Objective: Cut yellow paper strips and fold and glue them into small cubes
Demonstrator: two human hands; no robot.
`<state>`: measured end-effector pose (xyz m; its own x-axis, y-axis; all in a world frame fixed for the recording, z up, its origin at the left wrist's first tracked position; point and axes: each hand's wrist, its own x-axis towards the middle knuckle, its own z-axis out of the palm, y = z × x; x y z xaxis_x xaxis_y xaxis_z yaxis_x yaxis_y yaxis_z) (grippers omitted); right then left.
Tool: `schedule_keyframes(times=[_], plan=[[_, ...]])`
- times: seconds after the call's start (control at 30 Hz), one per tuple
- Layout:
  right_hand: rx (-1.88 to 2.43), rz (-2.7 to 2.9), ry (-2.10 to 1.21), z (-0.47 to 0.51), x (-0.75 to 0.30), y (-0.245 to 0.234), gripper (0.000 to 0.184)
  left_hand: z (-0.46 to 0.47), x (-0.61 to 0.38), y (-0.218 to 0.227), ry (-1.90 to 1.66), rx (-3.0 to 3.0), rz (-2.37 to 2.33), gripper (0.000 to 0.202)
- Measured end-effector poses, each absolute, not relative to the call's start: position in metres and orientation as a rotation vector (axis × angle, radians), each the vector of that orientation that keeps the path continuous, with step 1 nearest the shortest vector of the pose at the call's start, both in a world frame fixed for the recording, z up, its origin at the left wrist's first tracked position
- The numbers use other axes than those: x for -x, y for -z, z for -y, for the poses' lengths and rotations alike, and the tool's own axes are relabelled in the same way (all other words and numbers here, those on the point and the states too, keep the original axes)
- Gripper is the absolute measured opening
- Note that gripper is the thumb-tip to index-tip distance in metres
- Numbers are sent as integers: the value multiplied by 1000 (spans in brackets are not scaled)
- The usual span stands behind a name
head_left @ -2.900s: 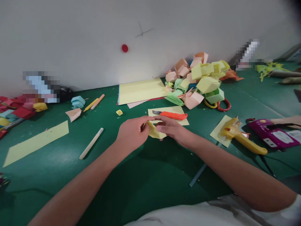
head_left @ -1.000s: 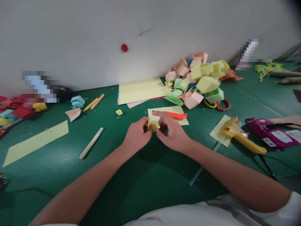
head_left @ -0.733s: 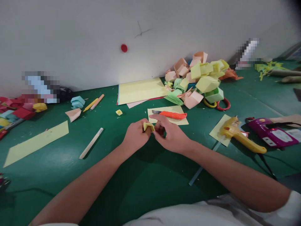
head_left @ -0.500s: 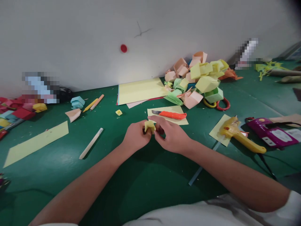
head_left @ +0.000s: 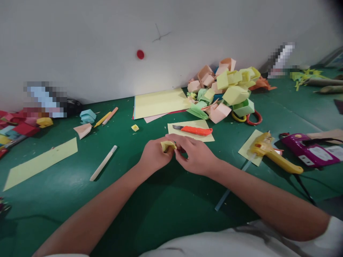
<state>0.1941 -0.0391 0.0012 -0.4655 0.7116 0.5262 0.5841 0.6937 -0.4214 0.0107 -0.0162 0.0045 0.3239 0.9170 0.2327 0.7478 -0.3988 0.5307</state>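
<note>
The paper [head_left: 167,145], a small folded yellow piece, is held up over the near side of the surface [head_left: 166,210], between two hands brought close together. The left hand [head_left: 155,155] grips it at the side and from below; the right hand [head_left: 197,155] pinches its right edge with the fingertips. Its upper side gapes open, though the fingers hide much of the rest.

It should weigh next to nothing and feel dry rather than slippery. I'd expect it to be fairly crisp along the creases but soft across the flat faces, so a hard squeeze would probably dent it. The folded edges look the best place to hold (fingertips only, not a fist), leaving the open mouth unpressed.

Just beyond the hands lies the orange cutter [head_left: 197,131] on a yellow card [head_left: 199,124], blade out and pointing left: the chief thing to mind. The clear strip [head_left: 222,200] passes under the right forearm. Farther right are the glue gun [head_left: 270,150] and a purple box [head_left: 308,151]; behind the cutter sits a heap [head_left: 235,94] of folded pieces beside flat sheets [head_left: 158,103]. On the left, a white stick [head_left: 104,163] and a yellow strip [head_left: 41,162] lie well apart from the paper.
</note>
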Motion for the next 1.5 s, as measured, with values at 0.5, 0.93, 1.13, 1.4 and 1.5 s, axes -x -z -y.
schedule_keyframes(times=[0.5,0.93,1.13,1.4,1.5], plan=[[923,2206,-131,36,-193,-2,57,19,-14,-6,-638,-2294,-1679,20],[920,2206,-124,33,-191,0,56,15,-13,-3,-436,-2310,-1796,25],[920,2205,-139,31,-190,2,54,14,-16,-6,-313,-2285,-1893,25],[1037,2086,-407,28,-193,2,52,15,-13,-9,-412,-2266,-1787,22],[1046,1959,-547,23,-196,3,56,15,-13,-11,-466,-2267,-1712,23]])
